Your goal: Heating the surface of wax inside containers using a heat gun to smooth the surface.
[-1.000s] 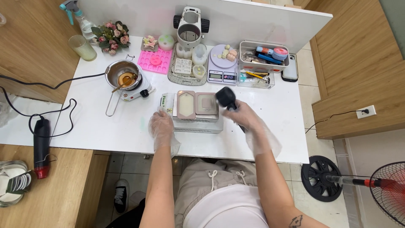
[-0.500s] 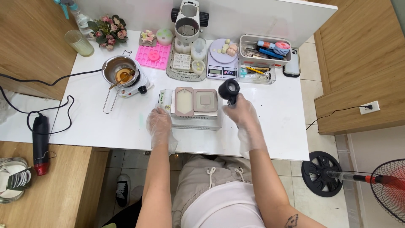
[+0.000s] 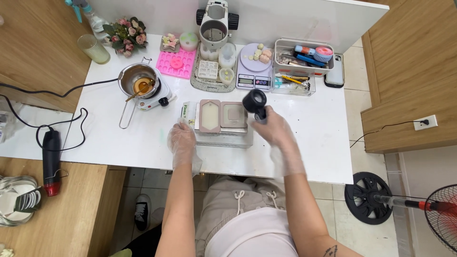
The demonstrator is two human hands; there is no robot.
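Observation:
Both hands wear thin clear gloves. My right hand (image 3: 277,129) grips a black heat gun (image 3: 255,103), its round muzzle raised beside the right edge of two pink moulds (image 3: 222,115). The left mould holds pale filling; the right one looks empty. The moulds rest on a grey slab (image 3: 223,138) at the table's front middle. My left hand (image 3: 182,141) rests with fingers spread on the white table (image 3: 119,143), just left of the slab, touching a small white box (image 3: 188,113).
A steel pot with amber liquid (image 3: 139,84) sits on a small hotplate at left. Behind stand a pink silicone mould (image 3: 176,62), a kitchen scale (image 3: 254,71), a tool tray (image 3: 297,66), a flower bunch (image 3: 124,34). Another heat gun (image 3: 50,162) lies at left; a fan (image 3: 440,214) stands at right.
My right hand has tilted the black heat gun up so its muzzle faces the camera more. The view has shifted slightly; my left hand stays by the slab.

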